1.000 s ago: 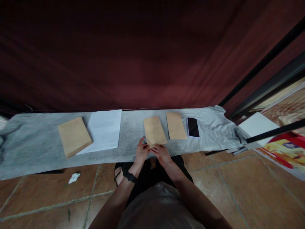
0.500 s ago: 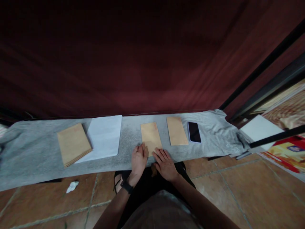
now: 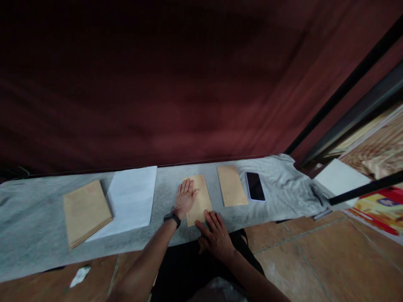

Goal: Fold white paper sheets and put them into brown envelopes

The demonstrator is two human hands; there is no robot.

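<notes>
A brown envelope (image 3: 202, 204) lies flat on the worktop (image 3: 168, 184).
The left hand (image 3: 185, 199) spreads across it, seemingly to keep it smooth; the right hand (image 3: 217, 237), splayed, likely steadies its near edge (each grip wide, nothing clasped).

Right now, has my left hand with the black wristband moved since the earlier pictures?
Yes. Judged against the black, pale-rimmed rectangular phone, your left hand has moved away from your body, onto the far part of the tan paper envelope beneath.

Head-worn view, forward and down
</notes>
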